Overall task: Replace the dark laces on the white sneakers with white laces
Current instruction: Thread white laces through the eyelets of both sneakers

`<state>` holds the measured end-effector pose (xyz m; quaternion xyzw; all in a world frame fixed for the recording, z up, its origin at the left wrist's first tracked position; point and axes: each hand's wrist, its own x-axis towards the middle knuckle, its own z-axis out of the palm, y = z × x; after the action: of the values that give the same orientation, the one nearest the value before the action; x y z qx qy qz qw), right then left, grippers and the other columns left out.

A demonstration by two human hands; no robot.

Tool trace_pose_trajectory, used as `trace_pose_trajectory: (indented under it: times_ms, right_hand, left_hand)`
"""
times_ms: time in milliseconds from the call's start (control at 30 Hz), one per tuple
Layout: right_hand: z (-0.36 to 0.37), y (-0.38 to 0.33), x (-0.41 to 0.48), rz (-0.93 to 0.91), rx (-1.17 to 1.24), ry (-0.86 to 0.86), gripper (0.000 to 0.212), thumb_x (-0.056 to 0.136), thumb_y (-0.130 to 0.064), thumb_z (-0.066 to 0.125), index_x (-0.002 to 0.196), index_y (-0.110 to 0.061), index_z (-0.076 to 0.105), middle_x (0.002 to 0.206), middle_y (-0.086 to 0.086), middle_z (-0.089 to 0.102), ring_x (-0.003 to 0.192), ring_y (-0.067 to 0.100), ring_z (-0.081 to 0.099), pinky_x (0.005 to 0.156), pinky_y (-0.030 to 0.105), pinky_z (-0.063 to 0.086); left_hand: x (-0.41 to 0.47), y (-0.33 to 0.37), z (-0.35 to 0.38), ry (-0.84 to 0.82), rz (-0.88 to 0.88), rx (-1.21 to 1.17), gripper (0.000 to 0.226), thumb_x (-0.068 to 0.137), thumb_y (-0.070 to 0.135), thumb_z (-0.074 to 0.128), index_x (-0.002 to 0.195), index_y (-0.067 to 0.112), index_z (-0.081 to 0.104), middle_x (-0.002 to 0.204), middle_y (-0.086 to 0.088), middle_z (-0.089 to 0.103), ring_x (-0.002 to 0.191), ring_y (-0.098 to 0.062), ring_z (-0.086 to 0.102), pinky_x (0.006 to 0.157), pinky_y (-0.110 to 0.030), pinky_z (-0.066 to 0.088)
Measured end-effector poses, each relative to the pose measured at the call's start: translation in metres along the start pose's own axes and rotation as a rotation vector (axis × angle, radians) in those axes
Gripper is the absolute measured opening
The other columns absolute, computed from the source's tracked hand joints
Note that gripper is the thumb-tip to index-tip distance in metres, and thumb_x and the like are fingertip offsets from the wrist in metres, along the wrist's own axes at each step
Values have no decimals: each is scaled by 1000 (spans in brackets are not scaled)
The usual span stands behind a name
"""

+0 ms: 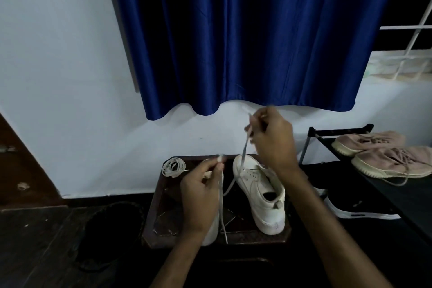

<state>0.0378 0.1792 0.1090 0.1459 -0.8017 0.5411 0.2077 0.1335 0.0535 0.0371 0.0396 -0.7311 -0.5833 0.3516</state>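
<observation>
- Your right hand (272,138) fingers pinch the lace (245,145) end above the sneaker (259,194) toe; it runs steeply down to the eyelets.
- Your left hand (198,194) fingers grip the other end, lower and nearer you.

Head camera looks down, close over stool (163,236).

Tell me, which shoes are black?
The black shoe with a white sole, low under the rack on the right. The pair on top of the rack is pinkish beige, and the sneaker being laced is white.
</observation>
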Motion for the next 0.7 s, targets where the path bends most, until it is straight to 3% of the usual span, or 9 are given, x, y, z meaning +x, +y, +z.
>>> trace_pose_trajectory:
  times_ms: [67, 133, 167, 233, 333, 433, 533, 633, 700]
  right_hand:
    - [-4, -19, 22, 42, 241, 49, 7, 98, -17, 54, 92, -15, 53, 80, 4, 71, 70, 18, 69, 67, 36, 60]
    - [-4, -32, 36, 72, 408, 74, 6, 99, -15, 52, 94, -11, 53, 84, 9, 71, 74, 21, 70, 67, 33, 60]
    - [-3, -37, 41, 77, 452, 77, 6, 100, -14, 52, 96, -10, 52, 85, 10, 71, 76, 21, 71, 67, 30, 59]
    - [0, -42, 48, 76, 497, 52, 5, 100, -14, 51, 97, -10, 53, 87, 11, 71, 78, 22, 71, 68, 29, 59]
    - [12, -41, 49, 70, 513, -22, 4, 98, -11, 54, 97, -7, 55, 84, 11, 70, 76, 21, 70, 70, 31, 59]
    - [26, -27, 37, 54, 451, -151, 2, 94, -6, 59, 94, -5, 61, 79, 10, 70, 72, 18, 67, 72, 32, 58]
    - [40, 3, 18, 75, 304, -275, 7, 91, -6, 64, 89, -12, 68, 77, 8, 72, 70, 17, 68, 73, 33, 59]
    - [53, 32, 0, 133, 185, -359, 5, 88, -14, 69, 85, -13, 72, 74, 5, 73, 66, 16, 67, 73, 33, 58]
    - [62, 44, -9, 152, 110, -443, 7, 87, -18, 71, 84, -12, 72, 74, 2, 73, 62, 10, 64, 68, 27, 54]
  left_hand:
    - [-5, -9, 13, -136, 226, 259, 13, 92, 19, 67, 101, 23, 75, 95, 12, 73, 87, -2, 66, 73, -13, 47]
    - [-12, -21, 24, -419, 373, 681, 11, 71, 22, 79, 77, 27, 71, 76, 10, 69, 71, -5, 66, 56, -20, 46]
    - [-18, -26, 26, -517, 359, 830, 20, 55, 24, 85, 64, 26, 67, 64, 7, 65, 58, -8, 64, 46, -23, 45]
    - [-24, -41, 33, -658, 333, 1014, 29, 34, 25, 88, 52, 23, 64, 52, 5, 60, 47, -12, 60, 42, -25, 44]
    - [-29, -64, 41, -730, 325, 1180, 28, 38, 28, 88, 54, 20, 66, 51, 2, 60, 48, -17, 60, 48, -30, 45]
    - [-28, -58, 42, -723, 309, 1207, 33, 35, 30, 90, 53, 21, 64, 46, 2, 58, 44, -15, 59, 46, -25, 45]
    - [-24, -28, 17, -453, 376, 1021, 27, 54, 28, 87, 65, 25, 63, 57, 4, 60, 51, -13, 60, 43, -24, 43]
    - [4, -31, -24, -41, 193, 749, 6, 83, 25, 69, 81, 22, 65, 75, 4, 65, 69, -16, 61, 59, -30, 48]
    - [22, -48, -43, -81, 5, 685, 11, 84, 29, 70, 91, 21, 67, 88, 5, 66, 82, -15, 62, 73, -30, 50]
